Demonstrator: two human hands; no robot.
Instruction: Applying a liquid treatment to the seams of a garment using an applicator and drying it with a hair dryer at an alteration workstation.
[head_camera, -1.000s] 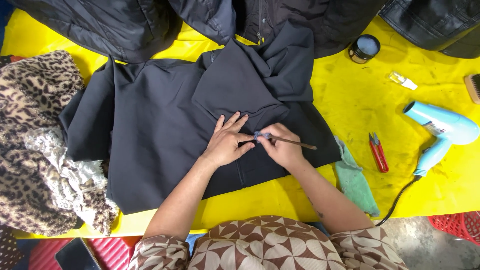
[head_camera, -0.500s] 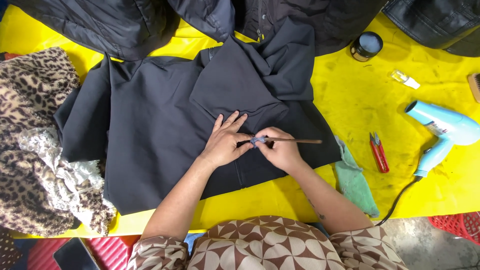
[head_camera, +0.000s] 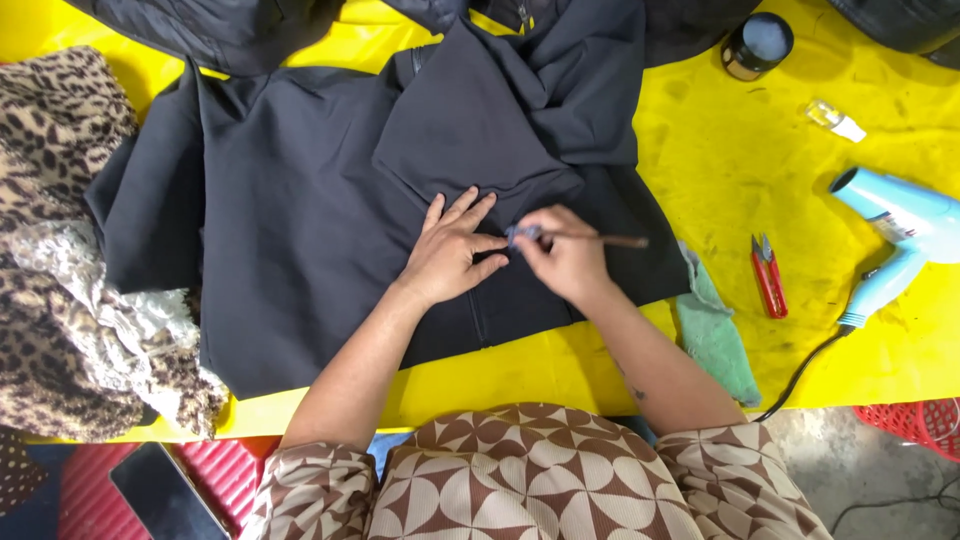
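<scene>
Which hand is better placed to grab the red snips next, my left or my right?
Right. The right hand is nearer the red snips, though it holds a thin stick. The left hand presses flat on the dark garment, farther away.

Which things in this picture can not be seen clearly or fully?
- Head view: tip of the thin stick, covered by the right hand.
- Fabric under the left hand, hidden.
- Red basket, cut by the right edge.
- Small clear bottle, too small to identify.

Matt dark cloth garment (head_camera: 320, 230), glossy yellow table cover (head_camera: 760, 180)
</scene>
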